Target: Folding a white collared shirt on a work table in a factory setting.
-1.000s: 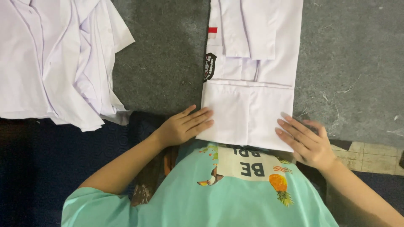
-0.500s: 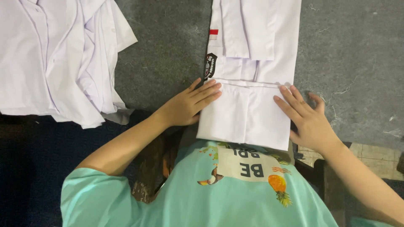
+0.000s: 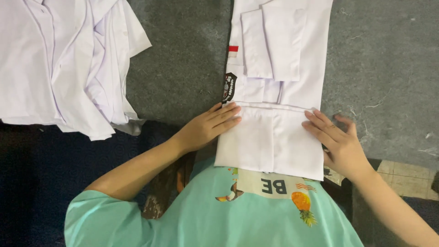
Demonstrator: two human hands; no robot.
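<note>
Carpet, grey and rough, fills the upper ground, with a dark blue cloth from eight to nine o'clock. At ten o'clock a pile of white shirts lies rumpled, its edge hanging over the blue cloth. The person's teal T-shirt with a pineapple print takes up six o'clock. From the centre up to twelve o'clock lies the folded white shirt, sleeves turned in over its body, a red-and-white patch and a small black tag at its left edge; its bottom part is doubled up toward the middle. The left hand, at the centre toward nine o'clock, lies flat and open, fingers pressing the left edge of that doubled part. The right hand, at four o'clock, is spread open too, fingers flat on its right edge. Neither hand grips anything.
</note>
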